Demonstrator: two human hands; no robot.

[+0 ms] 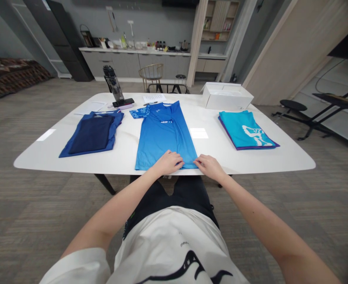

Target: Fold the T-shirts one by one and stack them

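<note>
Head view: the white table is the broadest thing before you, its near edge just under your left hand and right hand. The blue shirt lies lengthwise on it, stretching forward from your fingers; its hem is at your hands, and its patterned sleeve pokes out ahead and to the left of your left hand. Well to the left of that hand, and a little forward, sits the dark blue clothing pile, a navy piece on top. To the right of your right hand, slightly ahead, is the turquoise garment (a white print runs across it), with a purple edge showing beneath. Farther forward from your right hand stands the white box. Far ahead and left of your left hand, you have the bottle, upright.

Your right hand is narrow, thumb and fingers pinching the hem's right corner. Your left hand has its fingers bent on the hem, just beside; whether it grips cloth, you cannot tell. Smaller still, the black phone lies far beyond your left hand, by the bottle's base.
</note>
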